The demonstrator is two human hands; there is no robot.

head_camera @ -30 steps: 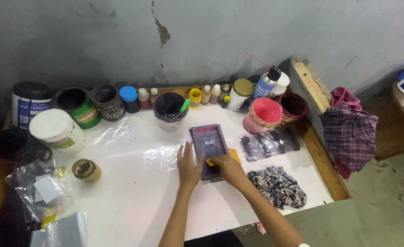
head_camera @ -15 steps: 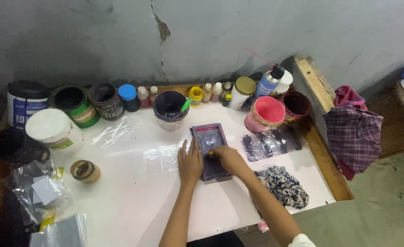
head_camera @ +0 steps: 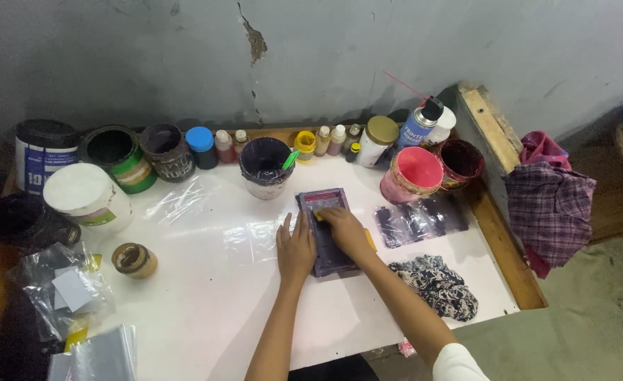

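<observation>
A small dark purple printing frame (head_camera: 334,262) lies flat on the white table (head_camera: 206,303), its far end smeared pink. My left hand (head_camera: 295,247) lies flat with fingers spread along the frame's left edge, touching it. On the frame's upper half, my right hand (head_camera: 347,230) is closed over a yellow scraper (head_camera: 371,240), of which only thin bits show beside the fingers.
Paint tubs, jars and small bottles line the back wall, with a purple cup (head_camera: 263,164) and a pink pot (head_camera: 413,174) closest to the frame. A printed plastic sheet (head_camera: 419,219) and a patterned rag (head_camera: 438,286) lie to the right. Plastic bags (head_camera: 64,289) are at the left.
My right hand has slid with the scraper from the frame's near part toward its far end. The left hand has stayed at the frame's left edge.
</observation>
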